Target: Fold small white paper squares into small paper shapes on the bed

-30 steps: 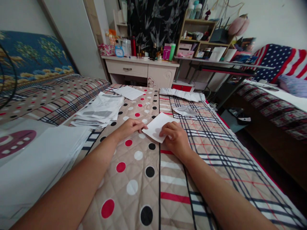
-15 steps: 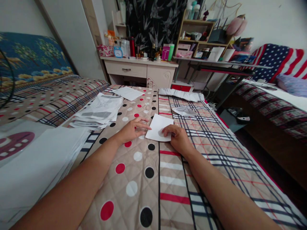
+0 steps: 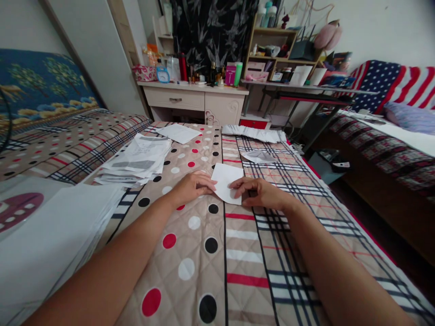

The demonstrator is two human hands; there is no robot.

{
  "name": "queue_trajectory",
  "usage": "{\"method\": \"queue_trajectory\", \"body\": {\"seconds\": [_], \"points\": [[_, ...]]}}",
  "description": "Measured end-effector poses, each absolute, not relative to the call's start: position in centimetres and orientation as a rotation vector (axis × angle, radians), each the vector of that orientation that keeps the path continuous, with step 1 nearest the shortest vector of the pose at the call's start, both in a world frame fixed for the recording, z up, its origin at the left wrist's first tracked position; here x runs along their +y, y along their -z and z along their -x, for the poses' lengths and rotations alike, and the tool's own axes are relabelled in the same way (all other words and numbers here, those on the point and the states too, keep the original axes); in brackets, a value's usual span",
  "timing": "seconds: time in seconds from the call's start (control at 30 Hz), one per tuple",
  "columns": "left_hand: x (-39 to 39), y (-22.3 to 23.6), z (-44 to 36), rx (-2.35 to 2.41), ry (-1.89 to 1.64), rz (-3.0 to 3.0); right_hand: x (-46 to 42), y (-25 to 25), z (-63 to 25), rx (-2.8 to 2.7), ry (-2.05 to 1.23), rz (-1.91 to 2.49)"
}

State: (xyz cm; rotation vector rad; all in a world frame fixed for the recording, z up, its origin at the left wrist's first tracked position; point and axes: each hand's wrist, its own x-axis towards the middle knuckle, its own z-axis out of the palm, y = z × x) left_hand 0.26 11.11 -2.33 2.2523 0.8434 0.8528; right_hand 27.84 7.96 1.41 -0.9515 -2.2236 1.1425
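A small white sheet of paper (image 3: 224,179), perhaps folded, lies on the bedspread between my hands. My left hand (image 3: 194,187) pinches its left edge, fingers together at the lower left corner. On the other side, my right hand (image 3: 257,192) holds the right edge, with fingertips on top and the thumb at the lower right corner. The paper's near edge bows slightly. Behind it on the bedspread lies a loose greyish piece of paper (image 3: 258,156).
A pile of printed papers (image 3: 141,156) lies to the left, with a larger stack of white sheets (image 3: 57,231) nearer me. Farther off are a single sheet (image 3: 179,133) and a row of folded papers (image 3: 253,133). A dresser (image 3: 190,100) stands beyond the bed.
My left hand has closed from spread fingers onto the paper's left edge. My right hand has turned, its thumb now at the lower right corner. The paper has shifted slightly and bowed.
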Motion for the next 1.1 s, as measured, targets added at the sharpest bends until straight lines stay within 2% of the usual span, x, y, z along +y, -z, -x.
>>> {"method": "queue_trajectory", "body": {"seconds": [0.47, 0.77, 1.1], "points": [[11.9, 2.5, -1.6, 1.121, -0.903, -2.224, 8.2, -1.4, -28.2, -2.006, -1.311, 1.038], [11.8, 1.7, -1.3, 0.948, -0.848, -2.11, 8.5, -0.8, -27.1, -2.218, -0.98, 1.069], [13.3, 2.8, -2.3, 1.007, -0.874, -1.989, 8.2, -0.7, -26.8, -2.245, -0.932, 1.165]]}}
